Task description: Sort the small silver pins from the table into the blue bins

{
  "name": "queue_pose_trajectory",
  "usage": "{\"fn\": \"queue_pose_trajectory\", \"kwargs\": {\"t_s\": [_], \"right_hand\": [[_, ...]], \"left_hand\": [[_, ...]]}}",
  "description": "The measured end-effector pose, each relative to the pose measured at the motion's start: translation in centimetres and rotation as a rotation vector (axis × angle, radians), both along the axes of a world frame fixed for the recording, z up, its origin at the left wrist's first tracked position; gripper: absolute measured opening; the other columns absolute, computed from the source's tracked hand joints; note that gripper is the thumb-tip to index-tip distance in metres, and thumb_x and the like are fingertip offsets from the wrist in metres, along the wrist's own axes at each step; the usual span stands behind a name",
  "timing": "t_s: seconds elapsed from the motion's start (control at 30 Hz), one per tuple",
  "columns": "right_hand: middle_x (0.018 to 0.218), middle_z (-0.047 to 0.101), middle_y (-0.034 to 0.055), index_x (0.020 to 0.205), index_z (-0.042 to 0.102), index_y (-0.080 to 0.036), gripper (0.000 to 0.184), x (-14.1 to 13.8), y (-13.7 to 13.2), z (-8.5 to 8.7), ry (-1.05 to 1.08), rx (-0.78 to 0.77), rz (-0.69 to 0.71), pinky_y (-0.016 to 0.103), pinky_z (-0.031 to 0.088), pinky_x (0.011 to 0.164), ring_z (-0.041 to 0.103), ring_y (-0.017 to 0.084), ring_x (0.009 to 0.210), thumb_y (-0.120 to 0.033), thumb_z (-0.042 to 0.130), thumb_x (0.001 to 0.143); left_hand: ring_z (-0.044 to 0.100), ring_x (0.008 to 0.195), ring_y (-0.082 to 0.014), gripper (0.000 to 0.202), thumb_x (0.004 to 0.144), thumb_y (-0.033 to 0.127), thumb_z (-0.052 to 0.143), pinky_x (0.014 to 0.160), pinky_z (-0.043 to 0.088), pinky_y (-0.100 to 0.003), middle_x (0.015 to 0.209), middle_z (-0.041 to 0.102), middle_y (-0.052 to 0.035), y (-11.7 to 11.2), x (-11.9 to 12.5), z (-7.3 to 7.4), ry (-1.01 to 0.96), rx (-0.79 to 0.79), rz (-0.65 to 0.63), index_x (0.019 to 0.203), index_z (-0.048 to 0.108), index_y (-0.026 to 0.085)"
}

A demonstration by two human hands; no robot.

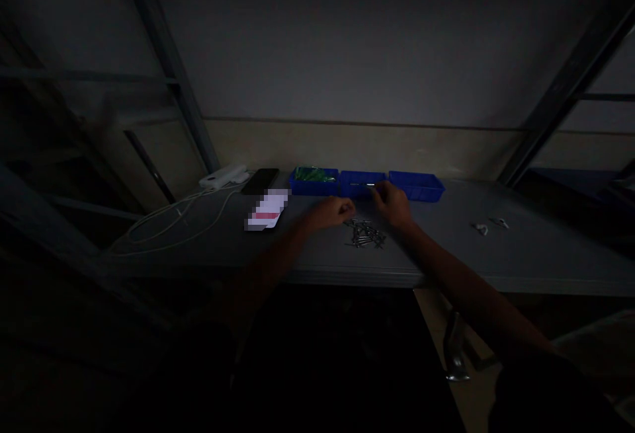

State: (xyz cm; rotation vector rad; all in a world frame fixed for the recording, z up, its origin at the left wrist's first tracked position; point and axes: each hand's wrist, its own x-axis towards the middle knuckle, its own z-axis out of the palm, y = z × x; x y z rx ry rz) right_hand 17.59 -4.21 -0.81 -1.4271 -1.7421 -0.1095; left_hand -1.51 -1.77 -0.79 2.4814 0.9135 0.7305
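Between the fingers of my right hand is a thin shiny metal rod. It lies almost level in front of the middle blue bin; whether it touches the bin I cannot tell. My left hand is closed with its fingers curled, just left of a loose pile of thin metal pieces on the grey table. Anything it may hold is too small or dark to make out. The pieces look like screws or rivets, but the dim light hides their exact kind.
Left of the middle bin, a blue bin contains green glossy packets. Another blue bin is on the right. A lit phone, a dark flat device, a white power strip with cables and small white bits lie on the table.
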Motion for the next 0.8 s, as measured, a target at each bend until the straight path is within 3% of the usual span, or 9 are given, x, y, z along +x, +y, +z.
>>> {"fn": "queue_pose_trajectory", "kwargs": {"t_s": [0.23,0.47,0.8], "right_hand": [[0.073,0.066,0.0076,0.092,0.063,-0.015,0.040,2.5,1.5,-0.1,0.049,-0.055,-0.197,0.027,0.040,0.059,0.058,0.019,0.066,-0.049,0.044,0.084],[0.075,0.067,0.0086,0.092,0.064,-0.015,0.041,2.9,1.9,0.0,0.082,-0.088,-0.230,0.027,0.040,0.060,0.060,0.019,0.068,-0.051,0.047,0.082],[0.073,0.067,0.0079,0.090,0.066,-0.016,0.036,3.4,2.6,-0.3,0.099,-0.087,-0.242,0.027,0.039,0.057,0.059,0.020,0.065,-0.048,0.052,0.079]], "left_hand": [[0.054,0.058,-0.0099,0.013,0.070,0.016,0.058,0.054,0.039,-0.019,0.066,0.063,-0.0008,0.3,-1.1,0.8,0.067,-0.130,-0.100,0.080,0.064,0.013],[0.057,0.071,-0.0126,0.013,0.063,0.016,0.066,0.062,0.041,-0.021,0.078,0.066,-0.0025,0.3,-1.8,1.2,0.127,-0.150,-0.197,0.076,0.066,0.015],[0.057,0.064,-0.0116,0.004,0.069,0.016,0.061,0.060,0.040,-0.021,0.071,0.065,-0.0015,0.6,-1.8,0.7,0.128,-0.139,-0.187,0.071,0.065,0.015]]}}
